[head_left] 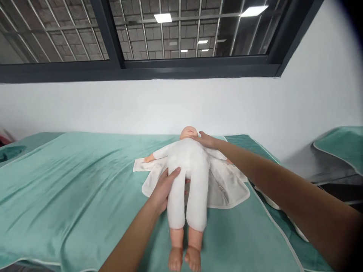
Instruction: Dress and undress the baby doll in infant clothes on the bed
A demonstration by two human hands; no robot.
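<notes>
A baby doll (pixel 184 162) with a white soft body and bare feet lies on its back, head toward the wall. Under it, a white garment (pixel 227 190) is spread open on the green cover, one sleeve reaching out at the left. My left hand (pixel 166 185) grips the doll's thigh on the left side, thumb on top and fingertips showing between the legs. At the doll's neck and shoulder rests my right hand (pixel 205 139), its thumb raised; the other fingers are partly hidden behind the chest.
The green cover (pixel 85 189) spreads over the table up to a white wall (pixel 141 105). Above is a dark-framed window (pixel 198 68) with metal bars. A folded green cloth (pixel 343 147) and a dark object (pixel 343 190) are at the right.
</notes>
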